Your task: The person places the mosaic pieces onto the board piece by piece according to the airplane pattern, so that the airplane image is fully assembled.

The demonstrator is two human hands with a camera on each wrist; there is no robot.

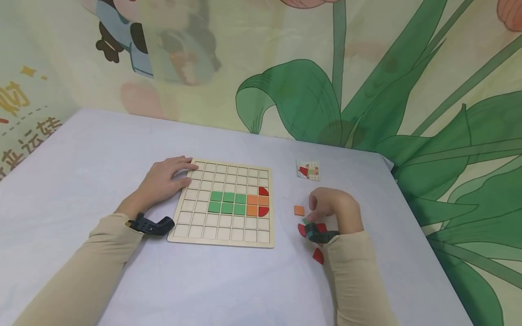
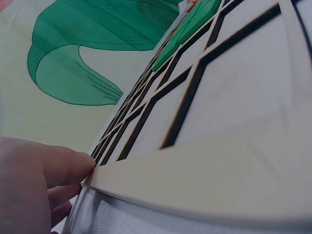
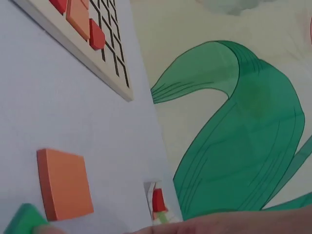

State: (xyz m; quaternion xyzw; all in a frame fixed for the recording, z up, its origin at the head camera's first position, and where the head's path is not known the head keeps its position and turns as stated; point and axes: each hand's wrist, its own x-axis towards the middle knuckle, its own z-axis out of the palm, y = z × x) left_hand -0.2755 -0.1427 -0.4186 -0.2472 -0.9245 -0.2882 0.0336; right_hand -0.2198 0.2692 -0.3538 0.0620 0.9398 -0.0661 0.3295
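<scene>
Presently, grid board [image 1: 211, 219], frame centre, part-filled: six green squares [image 1: 227, 208], three orange squares [image 1: 252, 199], two red quarter-circles [image 1: 263, 212] seated. Remaining, right of centre on the tabletop [image 1: 244, 280]: loose orange square [image 1: 299, 210], several red pieces [image 1: 318, 256]. Right hand [image 1: 332, 206]: narrow grip, apparently pinching green piece [image 1: 305, 221]. Left hand [image 1: 165, 179]: fingers relaxed at board's left edge. Work judged past halfway.

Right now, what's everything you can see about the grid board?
The grid board looks pale and wooden, with lines dividing it into square cells. It lies flat on the white cloth. Six green squares, three orange squares and two red curved pieces sit in cells; others are bare. The left hand touches its left edge near the far corner.
</scene>
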